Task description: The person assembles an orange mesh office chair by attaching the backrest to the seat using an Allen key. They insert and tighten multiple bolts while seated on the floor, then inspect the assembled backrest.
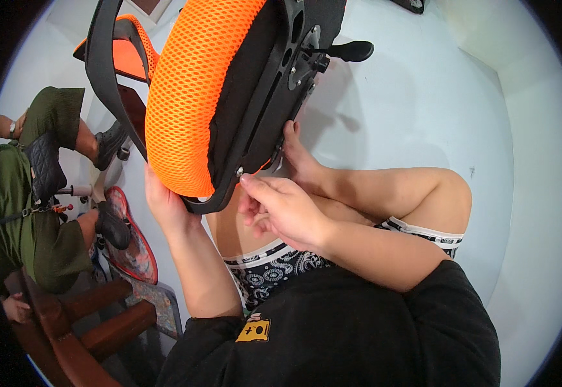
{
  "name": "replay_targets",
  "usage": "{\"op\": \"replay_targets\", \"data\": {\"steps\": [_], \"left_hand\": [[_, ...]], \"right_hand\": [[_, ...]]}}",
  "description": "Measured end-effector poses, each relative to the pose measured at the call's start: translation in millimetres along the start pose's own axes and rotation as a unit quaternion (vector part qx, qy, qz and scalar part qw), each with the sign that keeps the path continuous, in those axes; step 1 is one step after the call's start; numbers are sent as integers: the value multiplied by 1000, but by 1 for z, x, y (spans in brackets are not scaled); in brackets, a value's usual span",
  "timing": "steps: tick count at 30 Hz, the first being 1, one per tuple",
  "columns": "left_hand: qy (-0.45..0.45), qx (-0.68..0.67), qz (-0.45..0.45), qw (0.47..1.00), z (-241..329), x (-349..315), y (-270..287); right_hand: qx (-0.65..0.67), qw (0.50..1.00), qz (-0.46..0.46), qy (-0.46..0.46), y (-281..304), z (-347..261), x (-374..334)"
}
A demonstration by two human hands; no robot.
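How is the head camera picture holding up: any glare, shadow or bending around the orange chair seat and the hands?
Head view: light is even and soft, with no glare on the orange mesh seat. The seat throws a faint shadow on the white floor. Fisheye bends edges toward the dark rim. The left hand and right hand look sharp, with no motion blur.

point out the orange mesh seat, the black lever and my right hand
orange mesh seat point(187, 97), head view, middle of the mesh
black lever point(352, 50), head view, its paddle end
right hand point(281, 206), head view, back of the hand
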State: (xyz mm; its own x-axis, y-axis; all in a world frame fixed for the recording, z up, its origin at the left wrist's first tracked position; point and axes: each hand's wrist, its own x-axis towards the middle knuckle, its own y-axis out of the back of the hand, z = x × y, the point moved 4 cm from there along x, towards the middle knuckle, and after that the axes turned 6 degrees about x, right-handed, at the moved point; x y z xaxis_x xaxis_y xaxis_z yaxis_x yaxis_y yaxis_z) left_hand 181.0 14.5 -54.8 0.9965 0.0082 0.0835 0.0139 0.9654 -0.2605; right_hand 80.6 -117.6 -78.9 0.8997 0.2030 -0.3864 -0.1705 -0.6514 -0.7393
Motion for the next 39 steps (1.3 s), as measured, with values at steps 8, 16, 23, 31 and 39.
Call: {"op": "replay_targets", "data": {"steps": [8, 16, 23, 31, 39], "left_hand": [[2, -27, -1, 1000, -2, 1, -1], [44, -154, -78, 984, 2, 2, -2], [73, 49, 73, 993, -129, 56, 103], [296, 459, -58, 835, -309, 29, 200], [382, 489, -158, 768, -361, -36, 194]], "right_hand": [[11, 989, 124, 81, 55, 17, 18], [-799, 505, -41, 324, 138, 26, 79], [-866, 371, -80, 324, 155, 55, 85], [-893, 332, -116, 283, 159, 53, 97], [-848, 359, -107, 374, 171, 57, 102]]}}
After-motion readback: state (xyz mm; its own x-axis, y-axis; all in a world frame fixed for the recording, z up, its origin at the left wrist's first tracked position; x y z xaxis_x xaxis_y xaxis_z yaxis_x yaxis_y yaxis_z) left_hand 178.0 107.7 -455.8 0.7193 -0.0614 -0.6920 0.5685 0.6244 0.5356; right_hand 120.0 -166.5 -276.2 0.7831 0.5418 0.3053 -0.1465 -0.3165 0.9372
